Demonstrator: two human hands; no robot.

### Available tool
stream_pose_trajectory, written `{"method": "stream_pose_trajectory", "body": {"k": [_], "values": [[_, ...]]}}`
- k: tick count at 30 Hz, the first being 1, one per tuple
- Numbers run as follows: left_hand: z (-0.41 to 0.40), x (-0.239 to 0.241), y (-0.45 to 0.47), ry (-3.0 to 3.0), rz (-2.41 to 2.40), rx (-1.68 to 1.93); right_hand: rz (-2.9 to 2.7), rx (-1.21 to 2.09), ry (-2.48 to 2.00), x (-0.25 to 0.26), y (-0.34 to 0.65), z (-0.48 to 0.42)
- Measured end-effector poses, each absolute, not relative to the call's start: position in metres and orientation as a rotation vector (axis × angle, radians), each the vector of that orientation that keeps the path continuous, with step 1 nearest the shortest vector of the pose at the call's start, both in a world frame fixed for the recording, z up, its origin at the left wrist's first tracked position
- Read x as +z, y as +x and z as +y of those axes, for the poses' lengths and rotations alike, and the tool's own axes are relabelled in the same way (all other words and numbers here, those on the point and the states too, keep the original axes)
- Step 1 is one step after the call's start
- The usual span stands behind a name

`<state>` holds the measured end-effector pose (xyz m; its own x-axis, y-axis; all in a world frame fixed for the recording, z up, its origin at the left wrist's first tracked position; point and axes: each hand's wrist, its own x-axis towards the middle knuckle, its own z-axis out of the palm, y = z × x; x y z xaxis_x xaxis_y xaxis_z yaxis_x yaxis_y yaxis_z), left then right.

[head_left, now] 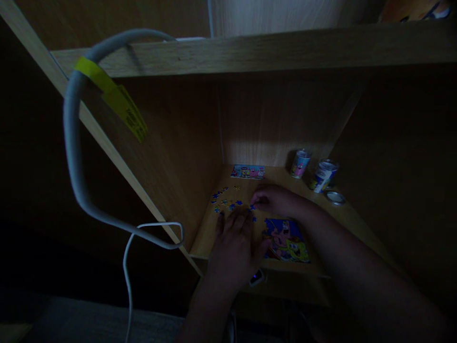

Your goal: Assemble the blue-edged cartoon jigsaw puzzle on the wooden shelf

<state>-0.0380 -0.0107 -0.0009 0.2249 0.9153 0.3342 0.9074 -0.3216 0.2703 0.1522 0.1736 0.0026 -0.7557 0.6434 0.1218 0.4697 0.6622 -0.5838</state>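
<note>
My left hand [233, 247] lies palm down over the wooden shelf, fingers stretched forward and thumb apart. Its fingertips rest beside loose blue and yellow puzzle pieces [231, 206]. My right hand [273, 197] is closed in a pinch at a small blue puzzle piece [252, 207], just ahead of the left fingertips. To the right of my left thumb lies a partly assembled jigsaw puzzle [285, 240] with pink and yellow cartoon figures on blue; its left edge is uneven. The dim light hides fine detail of the fingers.
A cartoon picture strip [247, 172] lies at the back of the shelf [203, 243]. Two cartoon-printed cans [300, 163] stand back right, with a round metal lid [335, 197] nearby. A thick grey cable [73, 143] with a yellow tag [124, 112] hangs at left, below an upper shelf board [232, 55].
</note>
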Motion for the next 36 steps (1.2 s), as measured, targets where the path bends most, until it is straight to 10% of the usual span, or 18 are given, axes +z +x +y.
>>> {"method": "stream_pose_trajectory", "body": {"k": [36], "values": [[-0.002, -0.010, -0.041, 2.352, 1.935, 0.870, -2.574, 0.785, -0.896, 0.011, 0.151, 0.167]]}}
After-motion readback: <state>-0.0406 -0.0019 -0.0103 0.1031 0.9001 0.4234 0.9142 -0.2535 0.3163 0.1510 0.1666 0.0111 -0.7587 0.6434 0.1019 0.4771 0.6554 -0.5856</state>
